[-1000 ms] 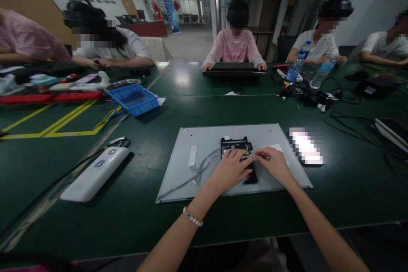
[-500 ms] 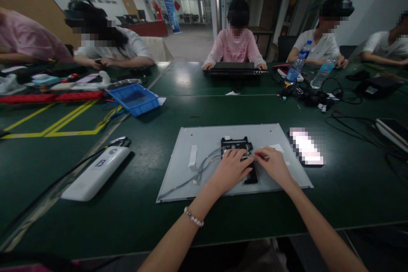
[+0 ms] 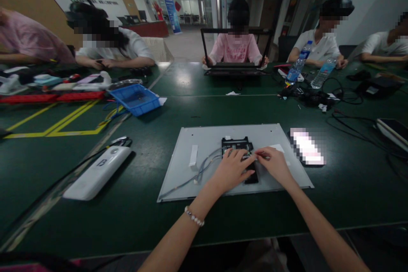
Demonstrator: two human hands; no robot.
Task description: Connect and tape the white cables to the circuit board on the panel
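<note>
A grey-white flat panel (image 3: 178,165) lies on the green table in front of me. On its middle sits a black plastic frame (image 3: 236,141), partly hidden by my hands. My left hand (image 3: 231,169) rests over this frame, palm down with the fingers spread. From its right side my right hand (image 3: 274,165) reaches in, thumb and forefinger pinched beside the left fingertips; whatever is between them is too small to make out. A thin grey cable (image 3: 200,169) runs from under my left hand toward the panel's front left corner. A white strip (image 3: 193,155) is on the panel's left part.
A white power bank (image 3: 98,172) with a black cord lies to the left. Right of the panel is a phone (image 3: 307,148) with a blurred-out screen. Farther off are a blue tray (image 3: 137,100), two bottles (image 3: 323,72) and tangled cables. Co-workers sit across the table.
Across the table, a person in pink has raised a thin black rectangular frame upright from a dark device. My own hands have hardly moved.
</note>
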